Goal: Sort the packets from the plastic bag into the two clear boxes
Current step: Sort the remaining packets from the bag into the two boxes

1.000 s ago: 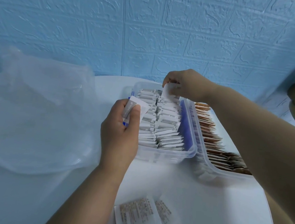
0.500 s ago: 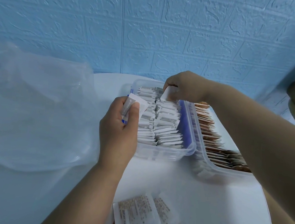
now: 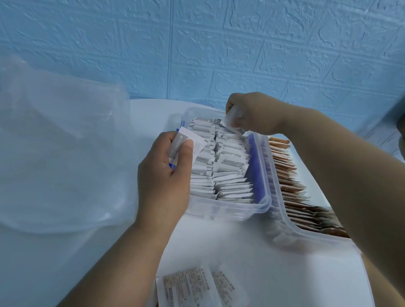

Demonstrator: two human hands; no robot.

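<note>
Here, the right hand [image 3: 256,114] pinches one white foil packet [image 3: 230,117] at the far end of the clear plastic box of upright white packets [image 3: 227,211]. The packet is tipped lower into the row than a second ago, so insertion is probably under way. The left hand [image 3: 166,174], barely shifted, grips a small stack of blue-edged white packets [image 3: 185,143] over that box's near-left rim (presumably the next to file). The second clear box [image 3: 288,236] alongside holds brown packets, and the crumpled clear plastic bag [image 3: 45,148] lies at left. Loose printed packets [image 3: 187,295] at the near edge of the white table [image 3: 283,276] carry small text and a digit string, too fine to read.
</note>
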